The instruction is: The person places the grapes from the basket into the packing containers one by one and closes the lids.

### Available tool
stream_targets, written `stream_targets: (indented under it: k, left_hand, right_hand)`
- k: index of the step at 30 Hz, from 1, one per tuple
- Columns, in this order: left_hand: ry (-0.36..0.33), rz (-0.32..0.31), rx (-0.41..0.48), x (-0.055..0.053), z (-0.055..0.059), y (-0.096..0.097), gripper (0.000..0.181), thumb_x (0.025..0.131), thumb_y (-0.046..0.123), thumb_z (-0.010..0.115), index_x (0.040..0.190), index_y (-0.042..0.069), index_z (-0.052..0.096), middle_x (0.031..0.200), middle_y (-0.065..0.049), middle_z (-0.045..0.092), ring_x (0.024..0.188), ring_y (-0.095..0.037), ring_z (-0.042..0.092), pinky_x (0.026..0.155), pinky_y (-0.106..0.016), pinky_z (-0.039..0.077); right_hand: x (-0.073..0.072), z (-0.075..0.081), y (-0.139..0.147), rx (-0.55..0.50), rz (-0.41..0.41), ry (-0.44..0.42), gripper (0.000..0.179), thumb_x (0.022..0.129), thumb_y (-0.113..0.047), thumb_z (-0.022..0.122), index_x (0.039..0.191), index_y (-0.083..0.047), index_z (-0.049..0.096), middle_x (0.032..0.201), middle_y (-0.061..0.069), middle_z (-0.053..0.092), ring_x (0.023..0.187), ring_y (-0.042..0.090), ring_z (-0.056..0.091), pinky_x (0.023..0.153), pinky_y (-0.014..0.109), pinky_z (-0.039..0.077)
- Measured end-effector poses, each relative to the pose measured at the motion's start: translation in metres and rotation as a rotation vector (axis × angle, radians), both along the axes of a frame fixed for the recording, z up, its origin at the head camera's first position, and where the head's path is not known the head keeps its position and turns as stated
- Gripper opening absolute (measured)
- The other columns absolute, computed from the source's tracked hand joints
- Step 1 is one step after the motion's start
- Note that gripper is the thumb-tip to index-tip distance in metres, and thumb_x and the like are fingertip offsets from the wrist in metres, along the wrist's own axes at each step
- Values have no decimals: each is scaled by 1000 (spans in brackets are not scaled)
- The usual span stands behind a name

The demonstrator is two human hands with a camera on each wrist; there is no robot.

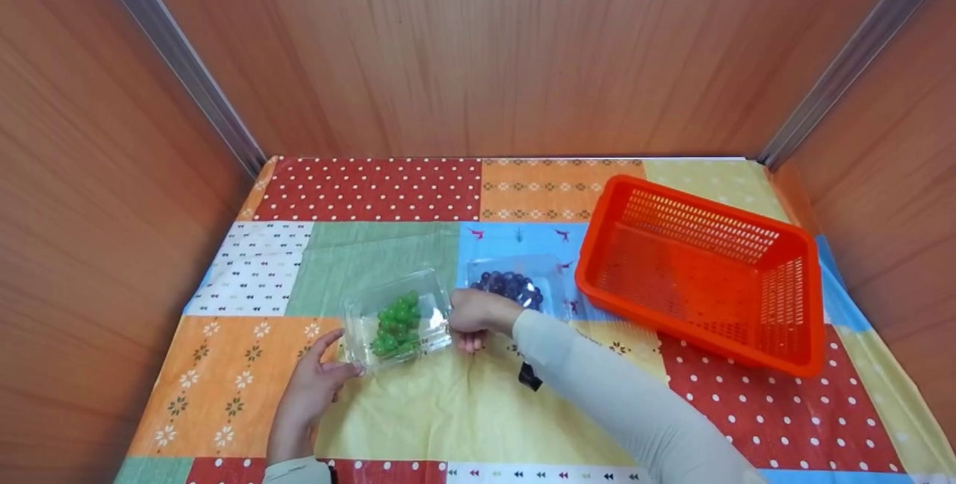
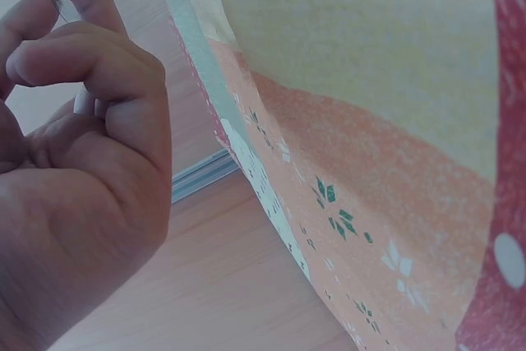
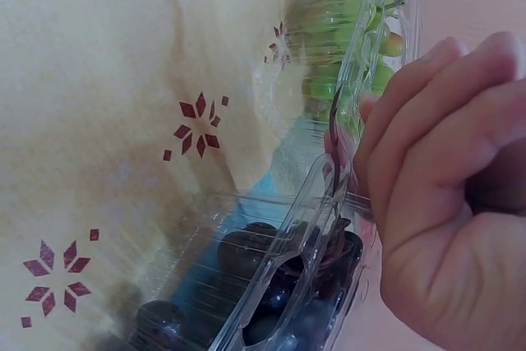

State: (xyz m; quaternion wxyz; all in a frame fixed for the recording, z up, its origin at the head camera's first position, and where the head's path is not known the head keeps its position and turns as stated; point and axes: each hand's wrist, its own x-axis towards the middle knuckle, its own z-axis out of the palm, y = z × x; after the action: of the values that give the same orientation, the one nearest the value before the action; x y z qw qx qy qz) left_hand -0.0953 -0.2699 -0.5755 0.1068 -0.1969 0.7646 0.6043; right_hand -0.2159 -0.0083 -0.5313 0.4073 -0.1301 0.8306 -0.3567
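A clear plastic box (image 1: 361,323) with a bunch of green grapes (image 1: 397,326) in it lies between the two hands. At its near left corner, the left hand (image 1: 308,393) pinches the plastic edge between thumb and finger. The right hand (image 1: 482,312) has its fingers curled at the box's right edge, and its fingertips are partly hidden. Just behind that hand is a second clear box (image 1: 551,284) with dark purple grapes (image 1: 508,284). In the right wrist view both boxes show side by side, the purple grapes (image 3: 246,248) nearer the camera.
An orange-red plastic basket (image 1: 687,264) with slotted walls stands on the right, with nothing inside. A patchwork-patterned cloth (image 1: 388,424) covers the table. Wood-grain panels (image 1: 463,51) rise at the back and both sides. A small black object (image 1: 529,377) shows beside the right sleeve.
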Motion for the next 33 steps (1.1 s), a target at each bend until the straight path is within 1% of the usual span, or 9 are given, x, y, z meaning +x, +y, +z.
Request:
stream_targets:
  k: [3, 7, 9, 13, 19, 21, 24, 27, 33]
  left_hand:
    - [-10, 1, 0, 0, 0, 0, 72, 91, 6, 68, 153, 13, 33, 85, -11, 72, 52, -11, 42, 48, -25, 38]
    - [12, -20, -3, 1, 1, -1, 73, 90, 5, 67, 154, 11, 32, 82, -12, 70, 50, -11, 41, 47, -24, 38]
    - [24, -28, -5, 1, 1, -1, 74, 90, 4, 67, 154, 10, 31, 82, -13, 70, 50, -11, 41, 47, -24, 38]
    - [29, -25, 1, 2, 0, -2, 75, 89, 3, 67, 154, 11, 31, 83, -13, 71, 50, -11, 41, 46, -25, 37]
    - [28, -21, -2, 4, -4, 0, 72, 91, 5, 67, 153, 15, 33, 83, -14, 70, 50, -14, 41, 47, -27, 39]
    - [20, -20, -6, 4, -4, 2, 71, 92, 6, 67, 153, 16, 33, 82, -14, 69, 50, -14, 41, 48, -27, 39]
    - [-5, -20, -13, 1, -4, 3, 72, 91, 6, 67, 154, 15, 33, 80, -12, 68, 50, -13, 41, 49, -27, 40]
    - [-39, -18, -27, -1, -3, 1, 73, 91, 6, 67, 154, 13, 31, 79, -11, 67, 51, -12, 42, 49, -26, 40]
    - [-39, -7, -36, -1, 1, -2, 72, 92, 7, 65, 154, 11, 30, 79, -9, 67, 52, -11, 41, 49, -26, 39]
  right_hand:
    - [1, 0, 0, 6, 10, 13, 24, 90, 3, 48, 78, 7, 68, 51, 4, 60, 36, 9, 51, 40, 26, 46]
    - [1, 2, -1, 43, 28, 52, 27, 91, 1, 48, 72, 4, 67, 50, 5, 60, 35, 11, 51, 38, 26, 46]
    - [2, 3, -3, 70, 41, 77, 25, 91, 2, 49, 77, 6, 68, 50, 6, 61, 35, 12, 52, 41, 30, 50]
    - [2, 3, -7, 129, 78, 144, 23, 92, 2, 49, 84, 11, 69, 48, 5, 61, 35, 12, 54, 55, 40, 59]
    - [3, -3, -9, 165, 92, 179, 27, 95, 0, 50, 82, 12, 71, 45, 6, 59, 34, 12, 54, 63, 44, 60]
    - [3, -4, -5, 124, 62, 154, 26, 95, -1, 50, 86, 13, 70, 48, 6, 60, 34, 11, 54, 62, 44, 60]
    - [4, -6, 3, 28, -11, 73, 23, 92, 0, 49, 88, 11, 69, 51, 6, 61, 35, 11, 53, 52, 37, 57]
    - [6, -9, 7, -74, -82, -31, 23, 90, 2, 47, 89, 12, 68, 53, 5, 61, 36, 9, 52, 41, 26, 47]
    - [6, -10, 2, -163, -168, -137, 22, 93, 3, 49, 102, 18, 62, 54, 4, 61, 38, 8, 52, 39, 20, 45]
